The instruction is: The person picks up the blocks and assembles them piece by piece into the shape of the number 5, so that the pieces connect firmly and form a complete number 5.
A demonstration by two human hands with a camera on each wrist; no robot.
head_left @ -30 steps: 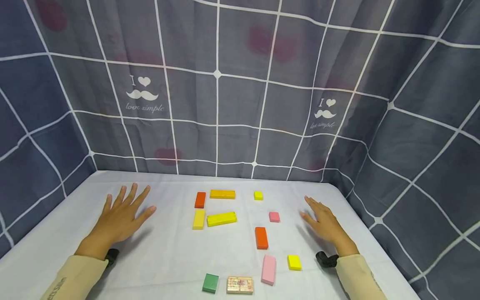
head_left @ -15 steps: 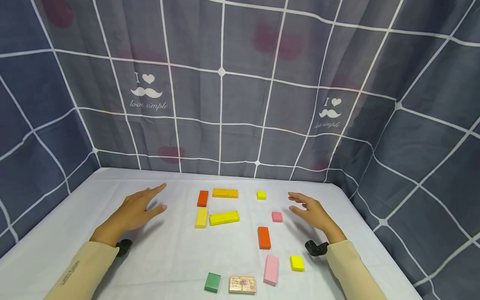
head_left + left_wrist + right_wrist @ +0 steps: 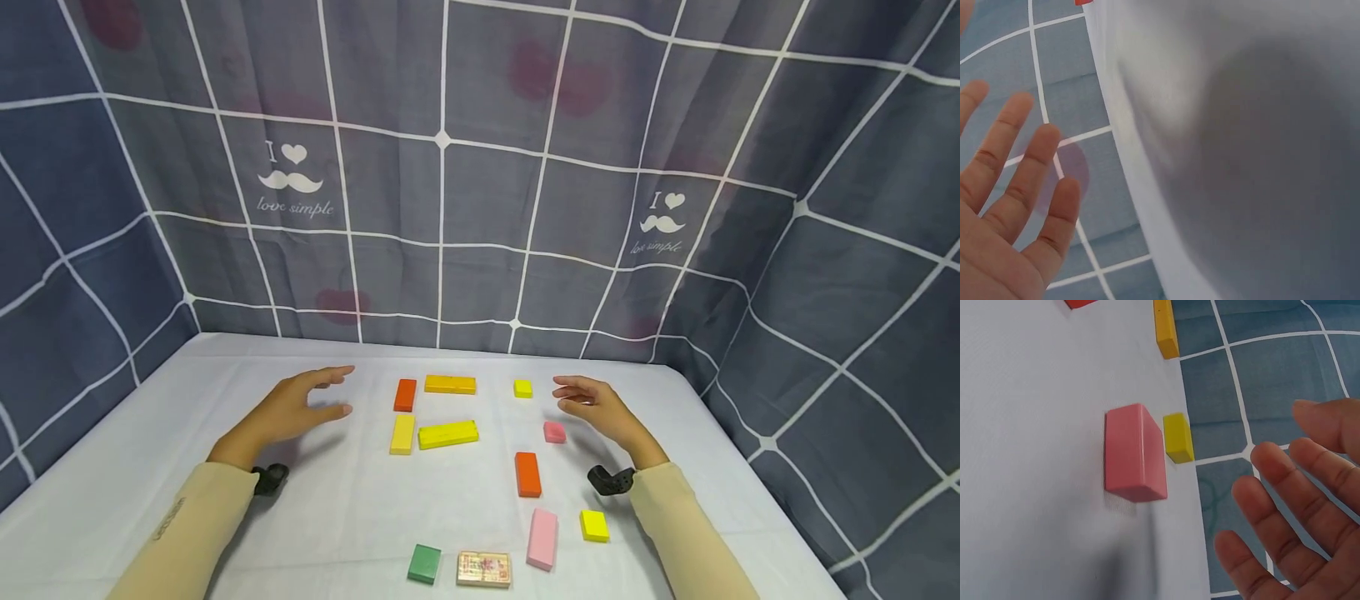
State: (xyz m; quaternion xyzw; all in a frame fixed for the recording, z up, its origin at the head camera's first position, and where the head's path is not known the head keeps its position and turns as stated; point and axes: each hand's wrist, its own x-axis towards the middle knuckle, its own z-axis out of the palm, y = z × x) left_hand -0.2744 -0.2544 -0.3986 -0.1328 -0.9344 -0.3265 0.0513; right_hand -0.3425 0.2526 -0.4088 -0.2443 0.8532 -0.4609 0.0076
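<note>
Above the left part of the white table, my left hand [image 3: 292,407] hovers with relaxed fingers and the thumb apart, holding nothing. A red-orange block [image 3: 405,395] and a pale yellow block [image 3: 402,435] lie nearest to it. On the right, my right hand [image 3: 598,407] is also raised, its fingers loosely bent and bare of any object. Just left of that hand are a small pink block [image 3: 1135,453] and a small yellow block [image 3: 1178,437], both untouched. Between the hands lie an amber block [image 3: 450,384] and a long yellow block [image 3: 447,434].
Toward the front are an orange block [image 3: 528,475], a long pink block [image 3: 542,540], a yellow square block [image 3: 595,526], a green block [image 3: 424,564] and a block with a printed top [image 3: 483,569]. A dark checked curtain [image 3: 480,200] encloses the table's back and sides.
Both hands have moved inward toward the blocks, left hand rightward and right hand leftward. Their spread fingers have relaxed and bent slightly. The blocks lie as before.
</note>
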